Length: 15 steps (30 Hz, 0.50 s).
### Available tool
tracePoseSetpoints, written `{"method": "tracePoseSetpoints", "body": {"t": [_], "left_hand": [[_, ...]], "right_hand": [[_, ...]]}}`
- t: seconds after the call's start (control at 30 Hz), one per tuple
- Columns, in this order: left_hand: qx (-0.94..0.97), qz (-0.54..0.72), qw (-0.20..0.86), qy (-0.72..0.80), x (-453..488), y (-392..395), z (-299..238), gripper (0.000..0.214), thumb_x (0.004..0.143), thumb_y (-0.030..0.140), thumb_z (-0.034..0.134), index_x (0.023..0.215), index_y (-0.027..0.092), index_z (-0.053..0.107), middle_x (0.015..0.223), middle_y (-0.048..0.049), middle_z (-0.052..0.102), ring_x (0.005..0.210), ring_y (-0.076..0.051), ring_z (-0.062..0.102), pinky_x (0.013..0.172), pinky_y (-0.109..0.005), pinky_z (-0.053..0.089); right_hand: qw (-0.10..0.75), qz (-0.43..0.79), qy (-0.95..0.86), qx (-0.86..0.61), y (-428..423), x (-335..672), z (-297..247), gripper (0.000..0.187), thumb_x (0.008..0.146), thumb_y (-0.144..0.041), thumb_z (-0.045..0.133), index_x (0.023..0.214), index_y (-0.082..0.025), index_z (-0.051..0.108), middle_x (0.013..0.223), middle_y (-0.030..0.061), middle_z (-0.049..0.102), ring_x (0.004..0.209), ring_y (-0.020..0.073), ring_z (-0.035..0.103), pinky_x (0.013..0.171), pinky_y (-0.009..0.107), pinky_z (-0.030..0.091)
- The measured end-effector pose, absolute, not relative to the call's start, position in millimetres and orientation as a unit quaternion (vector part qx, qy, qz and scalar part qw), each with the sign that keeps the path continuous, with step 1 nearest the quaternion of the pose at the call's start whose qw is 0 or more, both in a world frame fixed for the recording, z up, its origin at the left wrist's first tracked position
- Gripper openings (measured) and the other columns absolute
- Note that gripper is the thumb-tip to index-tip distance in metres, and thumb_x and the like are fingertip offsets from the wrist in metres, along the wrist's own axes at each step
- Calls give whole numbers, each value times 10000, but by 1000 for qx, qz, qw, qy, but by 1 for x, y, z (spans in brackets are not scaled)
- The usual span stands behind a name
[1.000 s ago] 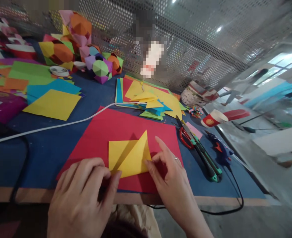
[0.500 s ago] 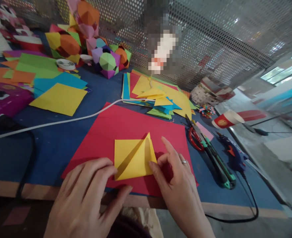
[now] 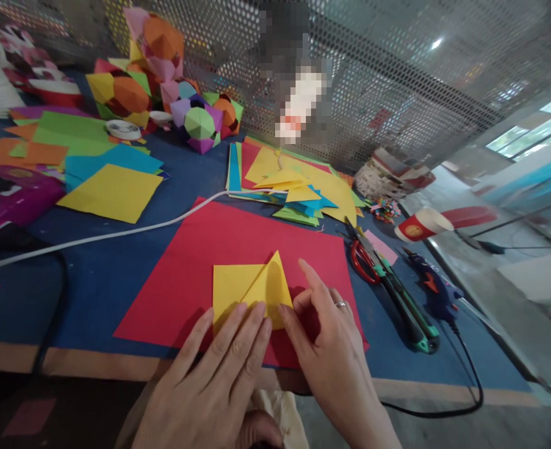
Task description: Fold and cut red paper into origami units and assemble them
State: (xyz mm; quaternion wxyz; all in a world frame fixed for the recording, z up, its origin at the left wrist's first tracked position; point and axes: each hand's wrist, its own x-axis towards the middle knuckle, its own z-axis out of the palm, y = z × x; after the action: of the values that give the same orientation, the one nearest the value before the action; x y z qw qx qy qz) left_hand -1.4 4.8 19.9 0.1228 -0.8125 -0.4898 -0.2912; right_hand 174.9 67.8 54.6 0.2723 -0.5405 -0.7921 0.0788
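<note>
A folded sheet of yellow paper (image 3: 238, 284) lies on a large red sheet (image 3: 172, 274) in front of me. One flap is turned over along a slant and stands up to a point at the upper right. My left hand (image 3: 210, 380) rests palm down with its fingers stretched flat over the lower part of the yellow paper, hiding its bottom edge. At the right edge, the thumb of my right hand (image 3: 325, 330) touches the paper while a bent finger meets it from the side. The index finger of that hand points up, off the paper.
Right of the red sheet lie red-handled scissors (image 3: 364, 262), a green and black cutter (image 3: 411, 312) and a glue gun (image 3: 432, 280). A white cable (image 3: 154, 226) crosses the table. Behind are stacked coloured paper (image 3: 341, 187), a paper cup (image 3: 422, 224) and paper ornaments (image 3: 199, 123).
My left hand has moved right and onto the yellow paper, its fingers now flat on the folded flap. My right hand keeps its place at the right edge.
</note>
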Motion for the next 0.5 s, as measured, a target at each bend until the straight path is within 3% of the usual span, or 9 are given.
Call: {"method": "tracePoseSetpoints", "body": {"t": [0.23,0.4,0.5], "left_hand": [[-854,-235,211,-414,-14,15,14,658,951,556,482,1362,54,595,1437,-176,591,1277,-324,567,1271,-489,99],[-857,-225,251,-389,-19,17,0,683,975,556,437,1381,23,568,1481,-222,530,1471,-380,348,1268,-555,91],[-851,-229,254,-399,-17,17,-4,610,1025,470,374,1377,11,567,1491,-227,517,1528,-363,233,1273,-544,97]], "right_hand": [[275,82,-789,-544,68,173,54,545,963,-192,560,1473,-191,368,773,-7,636,782,218,579,730,378,463],[282,93,-779,-552,67,173,53,570,963,-184,550,1494,-214,345,796,-10,630,784,214,571,748,387,473],[284,92,-775,-557,66,172,53,541,953,-182,536,1473,-183,385,791,3,632,789,221,575,747,390,468]]}}
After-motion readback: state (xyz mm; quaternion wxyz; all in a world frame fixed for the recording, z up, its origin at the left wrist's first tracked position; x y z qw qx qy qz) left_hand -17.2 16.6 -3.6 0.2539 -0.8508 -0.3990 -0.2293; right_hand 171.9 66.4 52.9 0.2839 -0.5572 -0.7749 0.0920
